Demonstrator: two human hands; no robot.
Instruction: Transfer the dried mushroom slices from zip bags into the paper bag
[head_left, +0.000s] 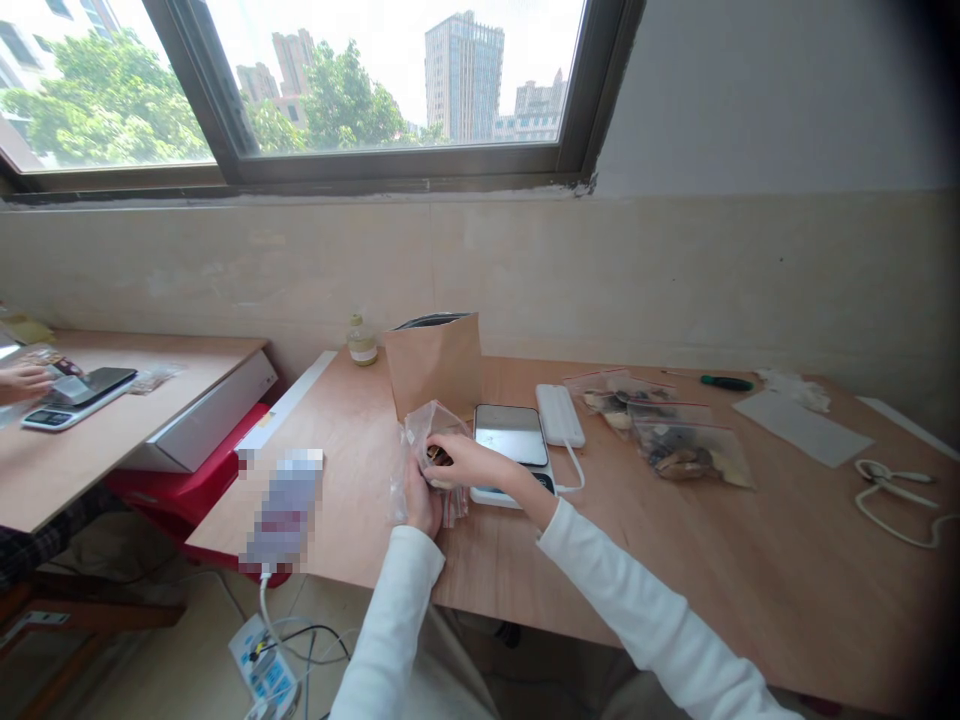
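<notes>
My left hand (421,503) grips a small clear plastic bag (426,425) from below, holding it upright on the wooden table (750,560). My right hand (463,463) reaches into the bag's mouth, fingers pinched around small brown pieces inside. Just right of the bag lies a kitchen scale (513,437) with a shiny top. A brown paper bag (435,362) stands open behind my hands.
Several filled clear bags (667,435) lie right of a white power bank (559,414). A small bottle (362,341), green-handled tool (726,383), white sheet (802,426) and white cable (892,490) are around. Another person's hand (22,380) works at a scale on the left table.
</notes>
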